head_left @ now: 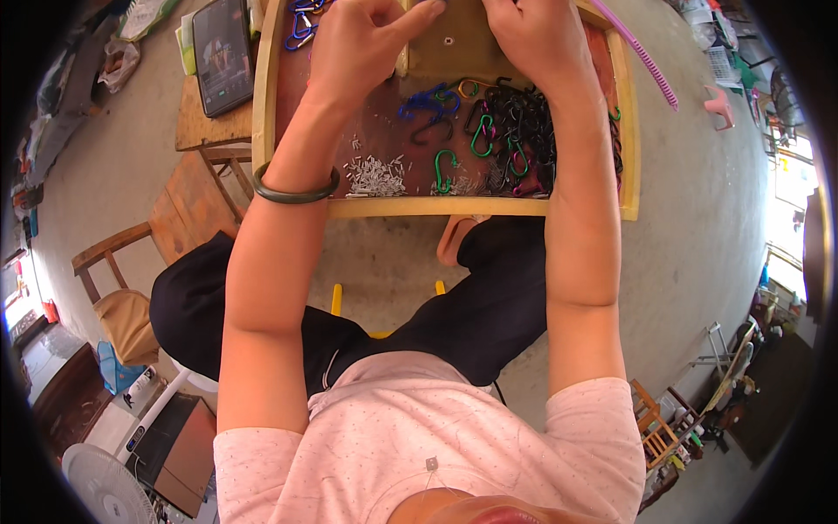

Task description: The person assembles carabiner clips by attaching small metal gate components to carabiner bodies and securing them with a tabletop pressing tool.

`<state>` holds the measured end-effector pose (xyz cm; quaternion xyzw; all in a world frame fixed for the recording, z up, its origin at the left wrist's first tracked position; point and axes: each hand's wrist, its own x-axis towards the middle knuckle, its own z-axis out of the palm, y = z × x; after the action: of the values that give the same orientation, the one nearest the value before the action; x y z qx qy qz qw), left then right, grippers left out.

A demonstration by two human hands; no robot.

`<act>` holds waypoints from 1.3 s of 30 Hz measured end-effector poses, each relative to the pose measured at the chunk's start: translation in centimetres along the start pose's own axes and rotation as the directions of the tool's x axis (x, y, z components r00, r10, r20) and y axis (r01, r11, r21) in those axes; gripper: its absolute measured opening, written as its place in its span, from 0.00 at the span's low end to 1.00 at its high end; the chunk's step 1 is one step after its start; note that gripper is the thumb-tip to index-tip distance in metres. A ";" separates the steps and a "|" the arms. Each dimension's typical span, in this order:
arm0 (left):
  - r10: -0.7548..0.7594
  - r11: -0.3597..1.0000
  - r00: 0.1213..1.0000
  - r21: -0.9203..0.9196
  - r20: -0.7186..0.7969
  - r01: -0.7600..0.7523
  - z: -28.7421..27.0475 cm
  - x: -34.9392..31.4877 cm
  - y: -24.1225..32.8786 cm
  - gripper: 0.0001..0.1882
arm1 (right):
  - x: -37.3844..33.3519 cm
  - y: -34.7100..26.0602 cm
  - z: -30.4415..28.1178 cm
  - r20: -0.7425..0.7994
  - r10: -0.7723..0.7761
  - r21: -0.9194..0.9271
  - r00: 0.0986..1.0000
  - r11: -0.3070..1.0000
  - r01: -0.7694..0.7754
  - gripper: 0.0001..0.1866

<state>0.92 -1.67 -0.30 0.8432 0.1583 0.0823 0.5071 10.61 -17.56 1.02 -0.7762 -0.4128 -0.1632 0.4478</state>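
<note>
My left hand (367, 42) is at the top edge of the head view, its fingers curled and its thumb reaching right; the tips are partly cut off. Across from it, my right hand (539, 37) bends its fingers inward, and these too run out of the picture. Whatever they grip is hidden. Both are over a shallow wooden tray (419, 207). Below them lie blue carabiner hooks (430, 103), green carabiners (445, 170) and a dark heap of black carabiners (528, 122). Small silvery pins (375, 177) form a pile near the tray's front edge.
A phone (223, 57) leans beside the tray's left side, above a wooden stool (214, 113). A wooden chair (179, 210) stands at the left. A purple coiled strip (642, 57) crosses the tray's right rim. A fan (105, 489) is at the lower left.
</note>
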 end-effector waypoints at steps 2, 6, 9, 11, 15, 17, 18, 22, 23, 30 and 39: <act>-0.006 0.999 0.998 0.034 -0.057 0.008 0.0 -0.4 0.3 0.21 | 0.3 -0.8 0.7 0.022 -0.146 -0.016 0.989 0.989 0.146 0.21; 0.171 0.951 0.975 0.284 -0.141 -0.126 0.3 -0.6 -1.0 0.22 | -0.1 -2.8 0.5 0.141 -0.044 -0.106 0.989 0.993 0.059 0.23; 0.517 0.764 0.833 0.546 -0.199 -0.344 0.3 -0.9 -0.5 0.19 | -0.2 -2.6 0.3 0.147 -0.049 -0.090 0.988 0.994 0.062 0.24; 0.723 0.559 0.651 0.749 -0.230 -0.356 -0.1 -1.3 0.3 0.29 | -0.3 -2.4 0.2 0.147 -0.065 -0.088 0.987 0.993 0.078 0.24; 0.701 0.711 0.604 0.310 -0.378 -0.631 -0.6 0.6 -0.7 0.32 | -0.2 -2.3 0.4 0.145 -0.122 -0.122 0.982 0.983 0.141 0.25; 0.738 0.669 0.580 0.478 -0.345 -0.568 -1.3 0.2 -0.5 0.33 | -0.3 -2.3 0.4 0.134 -0.159 -0.141 0.978 0.974 0.178 0.25; 0.815 0.439 0.540 0.831 -0.210 -0.341 -1.5 0.2 -0.5 0.34 | -0.3 -2.4 0.4 0.134 -0.180 -0.151 0.974 0.968 0.200 0.25; 0.781 0.486 0.581 0.807 -0.228 -0.336 -1.6 0.3 -0.5 0.33 | -0.3 -2.6 0.2 0.182 -0.108 -0.158 0.977 0.978 0.138 0.26; 0.796 0.489 0.558 0.794 -0.236 -0.362 -1.6 0.4 -0.5 0.33 | -0.3 -2.6 0.3 0.180 -0.108 -0.157 0.978 0.978 0.137 0.26; 0.740 0.552 0.627 0.752 -0.243 -0.360 -1.6 -0.1 -0.1 0.32 | -0.3 -2.6 0.3 0.186 -0.103 -0.168 0.977 0.976 0.135 0.26; 0.776 0.513 0.584 0.778 -0.240 -0.362 -1.7 0.2 -0.3 0.32 | -0.2 -2.6 0.4 0.191 -0.095 -0.162 0.977 0.979 0.127 0.26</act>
<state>0.54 -0.07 0.18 0.8980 0.0148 0.4375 0.0446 8.40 -16.69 2.15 -0.7995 -0.4791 -0.1512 0.3292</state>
